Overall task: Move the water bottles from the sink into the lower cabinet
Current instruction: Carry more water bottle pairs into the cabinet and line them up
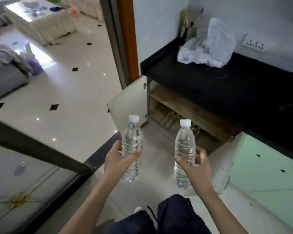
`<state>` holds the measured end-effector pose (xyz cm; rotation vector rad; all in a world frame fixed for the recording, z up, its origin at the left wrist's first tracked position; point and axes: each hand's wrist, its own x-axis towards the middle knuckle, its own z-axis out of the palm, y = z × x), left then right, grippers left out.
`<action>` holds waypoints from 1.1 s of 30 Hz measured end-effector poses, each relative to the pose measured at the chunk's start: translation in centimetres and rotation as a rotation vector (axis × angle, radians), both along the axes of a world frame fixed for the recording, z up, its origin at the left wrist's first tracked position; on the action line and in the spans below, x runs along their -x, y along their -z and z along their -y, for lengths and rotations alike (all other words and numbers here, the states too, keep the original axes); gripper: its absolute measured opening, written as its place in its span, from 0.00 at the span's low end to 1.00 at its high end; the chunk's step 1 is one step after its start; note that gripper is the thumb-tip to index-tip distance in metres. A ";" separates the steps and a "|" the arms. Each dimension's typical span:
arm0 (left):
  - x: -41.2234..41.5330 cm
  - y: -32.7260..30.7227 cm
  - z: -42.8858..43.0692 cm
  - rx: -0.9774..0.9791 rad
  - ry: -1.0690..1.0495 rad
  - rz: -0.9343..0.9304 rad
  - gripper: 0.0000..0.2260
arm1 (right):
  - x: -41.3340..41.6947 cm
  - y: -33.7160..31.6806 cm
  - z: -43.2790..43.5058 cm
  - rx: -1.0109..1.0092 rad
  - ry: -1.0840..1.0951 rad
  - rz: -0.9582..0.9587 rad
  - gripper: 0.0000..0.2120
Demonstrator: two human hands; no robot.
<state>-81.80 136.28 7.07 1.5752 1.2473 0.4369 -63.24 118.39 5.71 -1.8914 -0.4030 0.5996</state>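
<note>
Nearest the camera the person's knees in dark trousers (167, 217) are bent, which suggests a crouch or a step toward the cupboard, and both bare forearms reach forward and slightly down. The left hand (116, 160) is wrapped around the middle of a clear plastic water bottle with a plain white cap (132, 149), thumb across the front; the right hand (195, 163) grips a second clear plastic water bottle with a green-rimmed white cap (184, 152) in the same way. Both bottles stand roughly upright, long axes pointing up and away from the wrists, caps leading toward the cupboard. Just beyond them, ahead and a little to the right, lies the open lower cabinet (184, 119) under the black stone surface (227, 85), its pale door (125, 105) swung out to the left. Inside, on the floor of the cabinet, several more clear bottles (171, 120) appear to lie already, though blur hides their number. The right hand looks nearer the opening, so its bottle would likely go in first. Farther back a crumpled white plastic bag (208, 46) rests on the surface; the sink is out of view
</note>
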 end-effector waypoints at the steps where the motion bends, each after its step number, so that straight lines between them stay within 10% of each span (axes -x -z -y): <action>1: -0.9 0.4 -1.3 0.012 0.025 -0.011 0.14 | -0.3 0.3 -0.4 0.005 0.035 -0.013 0.27; 24: -24.4 8.2 -20.4 0.150 0.325 -0.189 0.16 | -16.3 8.3 -18.2 0.140 0.395 -0.152 0.25; 33: -29.4 24.8 -27.6 0.187 0.600 -0.317 0.18 | -16.2 24.1 -23.3 0.184 0.587 -0.232 0.28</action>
